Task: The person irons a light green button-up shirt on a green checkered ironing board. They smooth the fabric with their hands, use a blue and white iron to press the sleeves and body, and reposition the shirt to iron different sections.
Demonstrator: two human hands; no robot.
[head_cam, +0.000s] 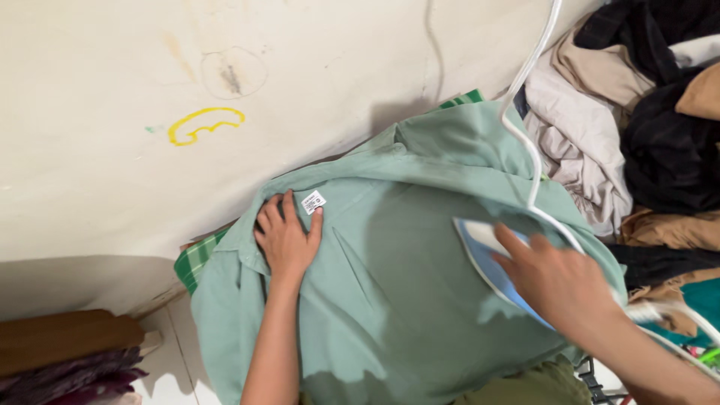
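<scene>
our left hand (285, 238) lies flat and spread on the green shirt (390, 300), fingers wide, palm down just below the collar (352, 176), and we judge that it pins the cloth taut so it does not bunch. the small white label (313, 202) sits just beside our forefinger, at its tip and to the right of it. the shirt runs out under the fingers on every side, draped over a checked green pad (196, 259) whose edge peeks out to the left of the wrist.

our right hand (559, 281) is wrapped over the blue and white iron (486, 251), fingers curled on its top, soleplate down on the shirt. the iron's pointed nose sticks out ahead of the fingertips, aimed toward the left hand, yet well apart from it, with a broad stretch of cloth between. the white cord (529, 82) climbs away above the knuckles, up and out of frame, probably kept clear of the plate.

beyond the right hand a heap of clothes (645, 120) waits against the pale wall (150, 112), and a brown board (64, 337) lies low to the left.
</scene>
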